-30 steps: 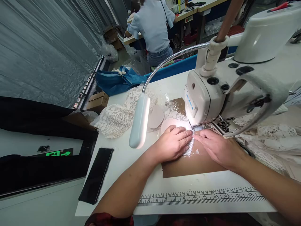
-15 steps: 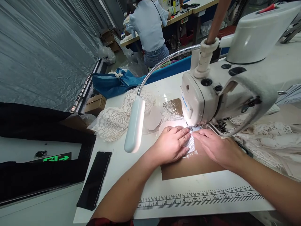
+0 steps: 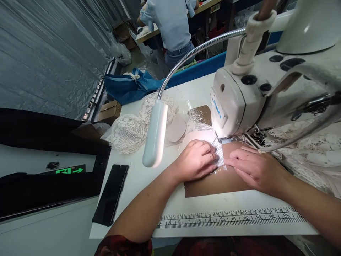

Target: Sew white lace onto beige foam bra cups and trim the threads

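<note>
A small piece of white lace (image 3: 219, 153) lies on a brown sheet (image 3: 205, 187), just in front of the needle area of a white JUKI sewing machine (image 3: 229, 103). My left hand (image 3: 198, 160) rests along the lace's left edge, its fingers bent and pressed together on it. From the other side, my right hand (image 3: 253, 169) has its fingers drawn together, the tips at the right edge of the lace. The stitching spot is partly hidden behind the machine head. A pale round pad (image 3: 176, 128) sits beyond my left hand.
A gooseneck lamp (image 3: 155, 133) hangs over the table's left part. Lace cups (image 3: 129, 133) lie behind it. A black phone (image 3: 110, 195) is at the left edge, a printed ruler (image 3: 229, 220) along the front. More lace (image 3: 317, 142) is heaped right. A person (image 3: 170, 26) sits ahead.
Both hands have come slightly back from the needle, and more of the lace shows between them. My right hand has shifted right and down along the lace edge. The camera view has moved a little.
</note>
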The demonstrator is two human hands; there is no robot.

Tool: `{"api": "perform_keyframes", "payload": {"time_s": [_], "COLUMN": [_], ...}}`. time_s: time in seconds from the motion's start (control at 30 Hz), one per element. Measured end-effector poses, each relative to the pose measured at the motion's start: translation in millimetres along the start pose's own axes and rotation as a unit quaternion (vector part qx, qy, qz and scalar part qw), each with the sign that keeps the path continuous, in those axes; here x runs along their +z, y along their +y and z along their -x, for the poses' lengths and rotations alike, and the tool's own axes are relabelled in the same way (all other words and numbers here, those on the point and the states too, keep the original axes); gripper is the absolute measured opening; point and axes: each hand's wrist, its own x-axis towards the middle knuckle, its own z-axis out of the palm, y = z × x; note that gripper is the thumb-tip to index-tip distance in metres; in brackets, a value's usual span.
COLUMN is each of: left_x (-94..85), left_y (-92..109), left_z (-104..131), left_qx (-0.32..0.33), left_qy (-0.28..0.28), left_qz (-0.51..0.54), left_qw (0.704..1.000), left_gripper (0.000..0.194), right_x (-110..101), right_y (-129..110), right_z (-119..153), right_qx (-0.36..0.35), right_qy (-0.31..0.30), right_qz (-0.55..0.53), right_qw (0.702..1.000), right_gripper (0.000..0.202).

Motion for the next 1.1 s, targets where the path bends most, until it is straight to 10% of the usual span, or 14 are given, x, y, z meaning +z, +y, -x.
{"api": "perform_keyframes", "payload": {"time_s": [1.1], "left_x": [-2.0], "left_y": [7], "left_z": [-10], "left_qx": [-0.043], "left_qy": [-0.053], "left_qz": [-0.073], "left_qw": [0.995], "left_gripper": [0.046], "right_x": [-1], "right_y": [-5], "right_z": [-4], "right_qx": [0.001], "right_qy": [-0.008], "right_qz": [0.023], "right_qw": [1.000], "right_gripper": [0.033]}}
